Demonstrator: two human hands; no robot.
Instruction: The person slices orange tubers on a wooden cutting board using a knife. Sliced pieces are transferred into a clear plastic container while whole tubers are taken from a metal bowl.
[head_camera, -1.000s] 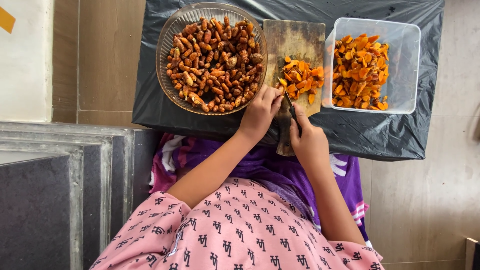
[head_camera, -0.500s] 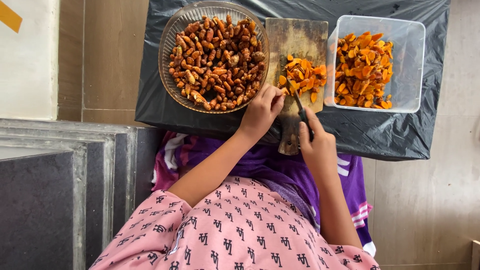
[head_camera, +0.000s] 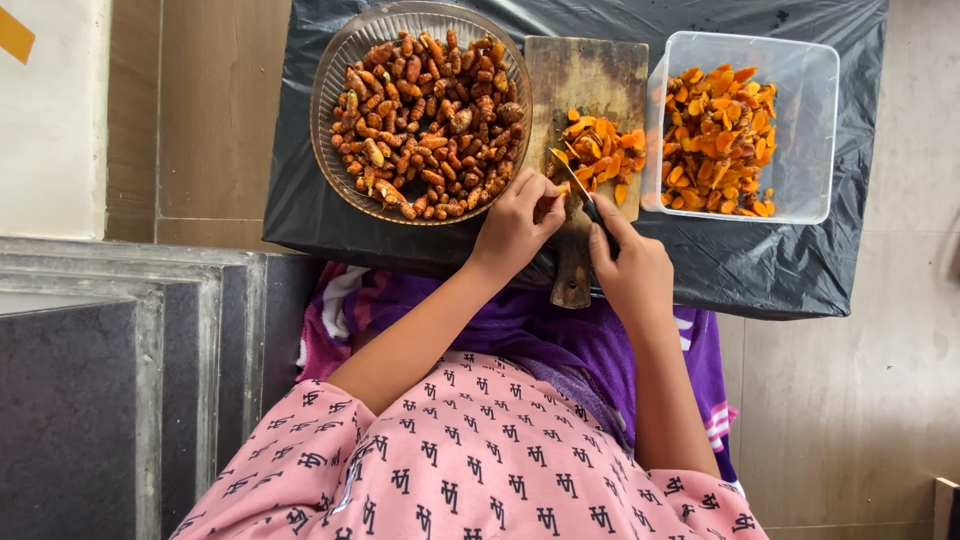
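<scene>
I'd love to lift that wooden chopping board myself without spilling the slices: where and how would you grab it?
Probably by the handle, coming from the near side, by the person's lap. The wooden chopping board tapers into that narrow stub pointing toward the lap, and it is bare. The orange slices sit mid-board, the glass bowl and plastic tub crowd its long sides, so keep it level.

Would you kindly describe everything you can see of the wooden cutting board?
The wooden cutting board is a worn, brownish rectangle with a short handle pointing toward the person. It lies flat on black plastic sheeting, between a glass bowl and a clear plastic tub. Orange cut pieces sit on it; the left hand and knife rest over its near end.
</scene>
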